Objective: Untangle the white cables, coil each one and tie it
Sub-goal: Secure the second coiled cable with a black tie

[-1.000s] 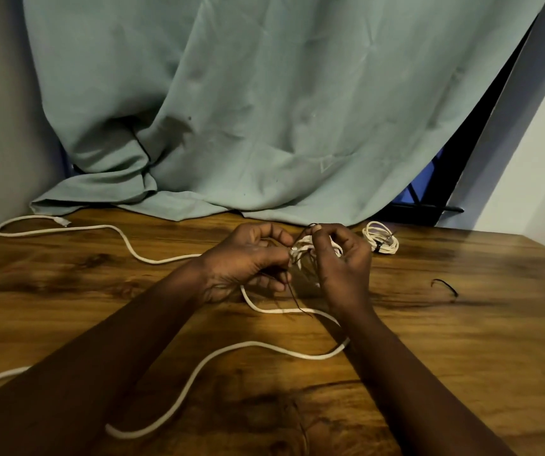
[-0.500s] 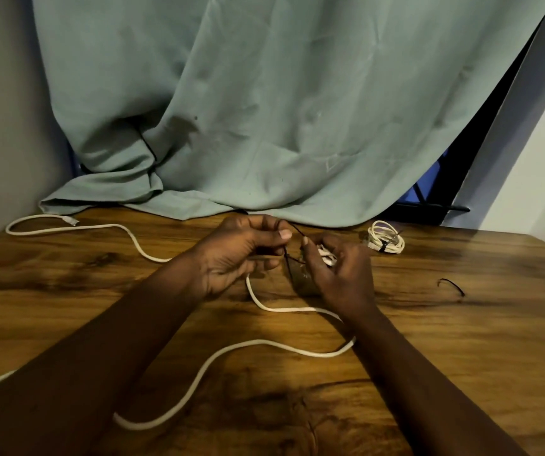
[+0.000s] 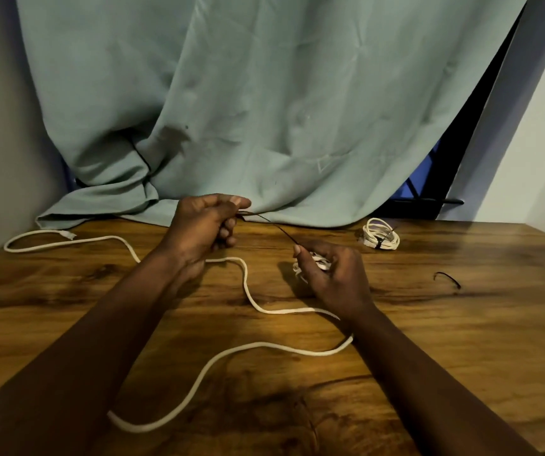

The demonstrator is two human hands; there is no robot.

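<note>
Black tie (image 3: pixel 272 226) ran slanted btwn the hands.
L hand (image 3: pixel 203 230) pinched its end, up-left of R hand (image 3: pixel 333 274), which gripped the coil (image 3: pixel 297 270); tie prob. looped round it.

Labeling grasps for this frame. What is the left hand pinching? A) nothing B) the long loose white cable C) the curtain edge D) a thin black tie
D: the left hand pinches one end of the thin black tie, which runs straight down to the small white coil gripped in the right hand.
</note>
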